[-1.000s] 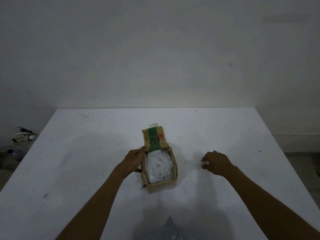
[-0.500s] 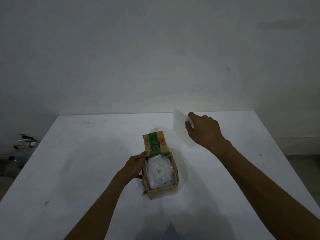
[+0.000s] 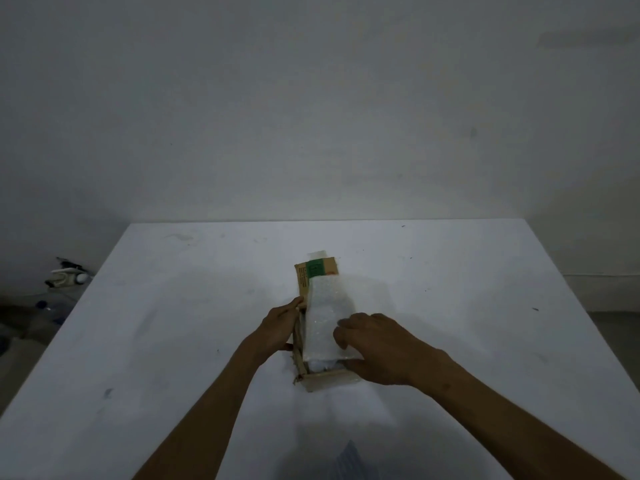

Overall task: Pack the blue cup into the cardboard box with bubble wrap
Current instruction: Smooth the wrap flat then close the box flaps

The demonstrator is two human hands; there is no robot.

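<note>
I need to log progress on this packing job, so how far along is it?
Mostly done, it seems: the cardboard box is filled with wrapped padding, and no blue cup shows, so it is presumably inside. In hand: the right hand lays a bubble wrap sheet over the opening while the left hand steadies the box's side. Left: tucking the sheet in and closing the upright flap.

Bubble wrap sheet (image 3: 329, 317) lies over the open cardboard box (image 3: 325, 377).

At frame centre, the right hand (image 3: 377, 348) presses a bubble wrap sheet (image 3: 329, 313) over the cardboard box (image 3: 325, 379); the left hand (image 3: 278, 325) grips the box's left wall on the white bench (image 3: 173, 323).
</note>
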